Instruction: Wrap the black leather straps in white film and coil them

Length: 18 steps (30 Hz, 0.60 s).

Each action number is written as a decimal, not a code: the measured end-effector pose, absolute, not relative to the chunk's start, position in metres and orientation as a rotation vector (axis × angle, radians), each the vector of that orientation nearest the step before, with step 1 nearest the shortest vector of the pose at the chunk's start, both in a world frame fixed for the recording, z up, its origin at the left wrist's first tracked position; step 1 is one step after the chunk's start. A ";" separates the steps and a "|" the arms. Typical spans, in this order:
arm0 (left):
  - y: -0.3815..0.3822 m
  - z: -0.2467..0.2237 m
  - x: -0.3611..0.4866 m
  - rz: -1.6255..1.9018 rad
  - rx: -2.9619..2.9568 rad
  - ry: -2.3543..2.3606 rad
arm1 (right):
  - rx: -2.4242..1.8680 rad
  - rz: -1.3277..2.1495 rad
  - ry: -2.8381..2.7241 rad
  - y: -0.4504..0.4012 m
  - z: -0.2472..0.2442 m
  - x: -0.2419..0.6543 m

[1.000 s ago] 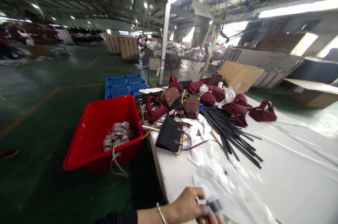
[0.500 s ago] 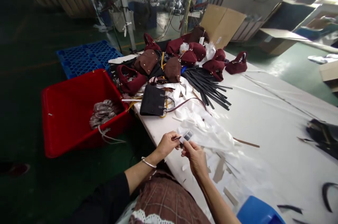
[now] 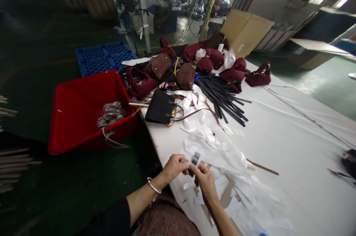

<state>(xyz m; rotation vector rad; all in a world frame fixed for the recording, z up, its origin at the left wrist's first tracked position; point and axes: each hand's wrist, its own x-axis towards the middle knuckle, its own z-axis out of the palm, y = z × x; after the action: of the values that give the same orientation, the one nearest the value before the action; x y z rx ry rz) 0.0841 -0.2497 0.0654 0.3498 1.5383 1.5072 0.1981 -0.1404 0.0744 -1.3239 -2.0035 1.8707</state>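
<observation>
My left hand (image 3: pixel 174 167), with a pale bracelet at its wrist, is closed in a pinch on a small strip (image 3: pixel 184 161) near the table's front edge. My right hand (image 3: pixel 205 180) is beside it, fingers bent against a small dark and clear piece (image 3: pixel 195 159) that stands up between the hands. What exactly this piece is cannot be made out. White film and paper scraps (image 3: pixel 219 191) lie around and beyond my right hand. Further up the table is a small black bag (image 3: pixel 160 107) with ring-like handles.
A red bin (image 3: pixel 80 113) holding bundled cord (image 3: pixel 111 115) stands left of the white table (image 3: pixel 294 125). Maroon bags (image 3: pixel 140 84), black strips (image 3: pixel 222 97) and a cardboard box (image 3: pixel 244 30) are at the far end. A blue pallet (image 3: pixel 107 56) lies behind the bin.
The view has turned left, and both hands appear lower in it. They remain close together, and the dark and clear piece now stands more upright between them.
</observation>
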 end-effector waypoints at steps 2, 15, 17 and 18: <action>-0.246 0.062 0.088 1.444 0.509 1.770 | -1.332 1.958 -2.001 -0.136 0.073 0.203; -0.212 0.064 0.138 0.741 1.759 2.570 | -1.346 2.173 -1.182 -0.112 0.067 0.225; -0.213 0.060 0.148 0.691 1.824 2.609 | -1.287 2.348 -0.947 -0.107 0.072 0.231; -0.213 0.059 0.152 0.652 1.832 2.614 | -1.252 2.427 -0.835 -0.105 0.074 0.233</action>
<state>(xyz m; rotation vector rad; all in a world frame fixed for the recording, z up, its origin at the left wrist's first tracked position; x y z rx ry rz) 0.1519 -0.2135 0.0586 1.8324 2.6144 0.6515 0.2331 -0.1055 0.0745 -1.2522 -0.8350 2.4269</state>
